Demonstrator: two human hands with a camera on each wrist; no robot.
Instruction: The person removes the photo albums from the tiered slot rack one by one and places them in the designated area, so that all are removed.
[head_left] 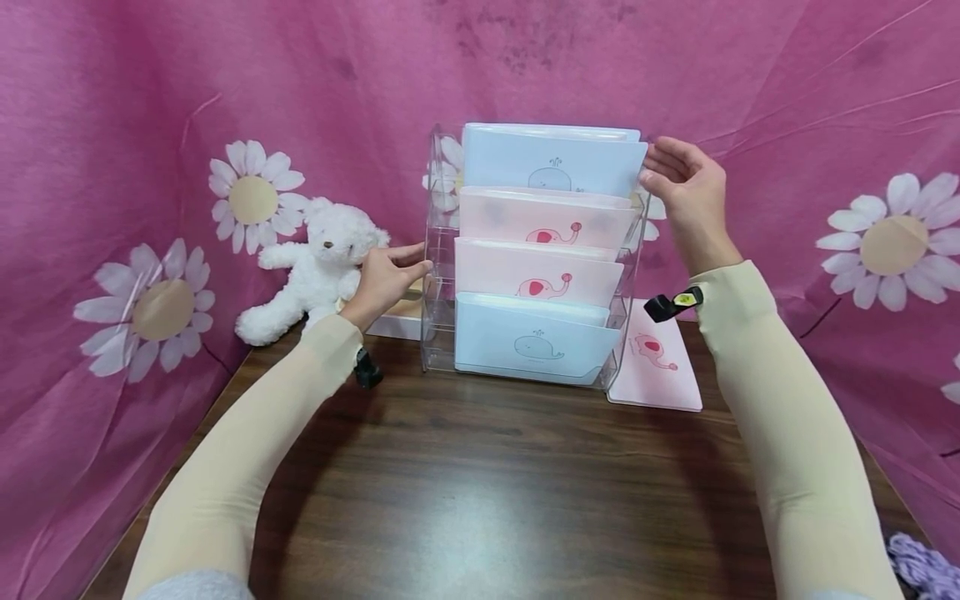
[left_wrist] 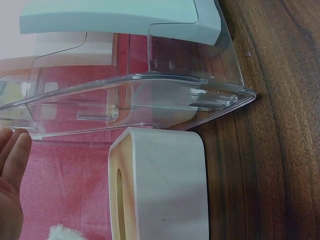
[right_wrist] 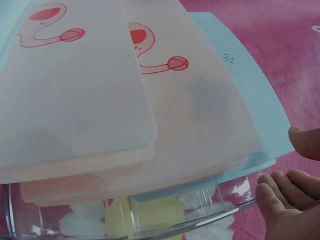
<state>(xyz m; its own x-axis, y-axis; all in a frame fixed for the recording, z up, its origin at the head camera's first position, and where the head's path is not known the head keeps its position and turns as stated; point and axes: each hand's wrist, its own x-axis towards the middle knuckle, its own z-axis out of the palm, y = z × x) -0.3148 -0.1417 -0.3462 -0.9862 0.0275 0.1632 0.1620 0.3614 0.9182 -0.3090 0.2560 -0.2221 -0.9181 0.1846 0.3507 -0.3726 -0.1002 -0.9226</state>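
A clear acrylic tiered file rack (head_left: 440,329) stands upright on the table, its tiers filled with folders. Whale-printed blue folders (head_left: 510,162) occupy the top tier and more blue folders (head_left: 487,333) the bottom one. Between them sit pink folders (head_left: 495,271) with red elephants. My left hand (head_left: 386,279) reaches to the rack's left side, fingertips right at the clear panel; its fingers look straight in the left wrist view. At the upper right, my right hand (head_left: 686,179) has its thumb and loosely bent fingers beside the top blue folder's edge, with a gap between them.
A pink elephant booklet (head_left: 667,367) lies on the wooden table (head_left: 465,475) right of the rack. To the left are a white teddy bear (head_left: 330,242) and a white box with a slotted wooden top (left_wrist: 165,185). Pink flowered cloth (head_left: 360,75) hangs behind.
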